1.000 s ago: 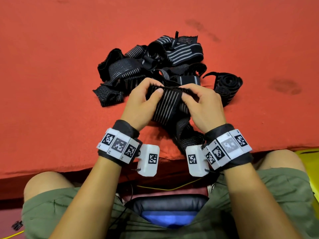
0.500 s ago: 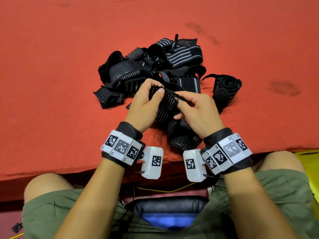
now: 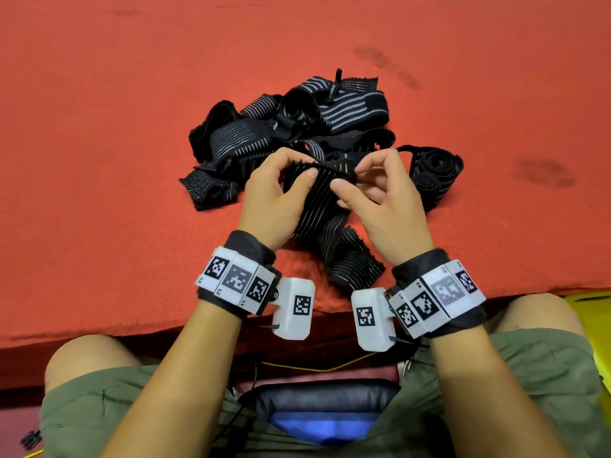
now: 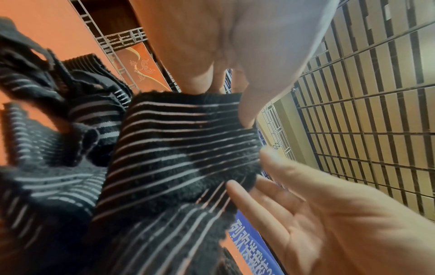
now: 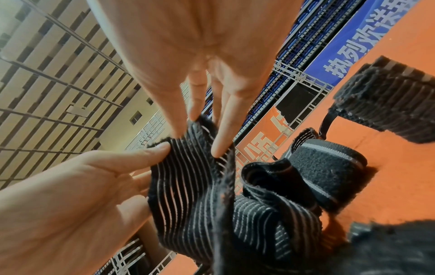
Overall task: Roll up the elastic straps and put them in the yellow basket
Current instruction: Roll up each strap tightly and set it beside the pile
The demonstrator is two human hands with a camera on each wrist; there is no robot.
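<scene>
I hold one black elastic strap with thin white stripes up over the red table. My left hand pinches its top end between thumb and fingers. My right hand pinches the same end from the right side. The strap's tail hangs down and lies folded near the table's front edge. Behind it is a heap of loose striped straps. A rolled strap lies to the right of my right hand. A corner of the yellow basket shows at the right edge.
The red cloth-covered table stretches wide on all sides of the heap, with dark stains at the right. Its front edge runs just above my knees. A thin yellow cable hangs under the table edge.
Both hands lifted the strap's end up and away from the table. The right hand shifted its pinch along the top edge, closer to the left thumb. The heap has not moved.
</scene>
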